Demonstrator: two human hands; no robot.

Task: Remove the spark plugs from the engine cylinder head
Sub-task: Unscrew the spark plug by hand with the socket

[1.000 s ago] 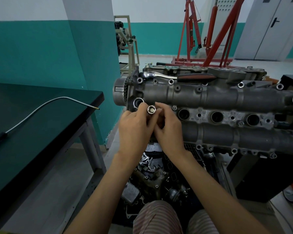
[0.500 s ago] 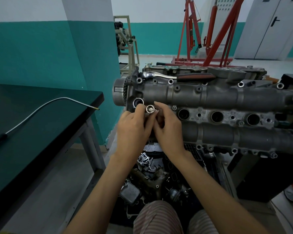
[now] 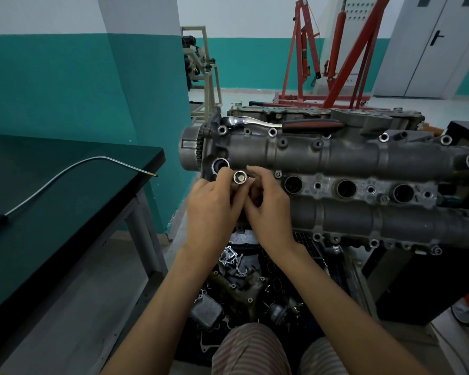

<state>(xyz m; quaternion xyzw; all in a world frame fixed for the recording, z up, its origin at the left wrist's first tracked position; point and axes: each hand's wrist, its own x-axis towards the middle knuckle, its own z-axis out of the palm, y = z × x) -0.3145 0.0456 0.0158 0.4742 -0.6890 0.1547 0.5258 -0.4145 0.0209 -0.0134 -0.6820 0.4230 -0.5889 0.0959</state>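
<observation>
Your left hand (image 3: 211, 204) and right hand (image 3: 268, 209) both pinch the socket tube (image 3: 239, 177) over the engine head (image 3: 336, 155); next, twist and lift it out.

Socket (image 3: 240, 177) shaft hidden behind both hands (only open end shows); cylinder head (image 3: 363, 158) cut off at right edge

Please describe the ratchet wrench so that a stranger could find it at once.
Look at the grey cylinder head. Along its far top edge lies the ratchet wrench, untouched by either hand. Only it has a shiny chrome head and a dark red-and-black grip.
</observation>
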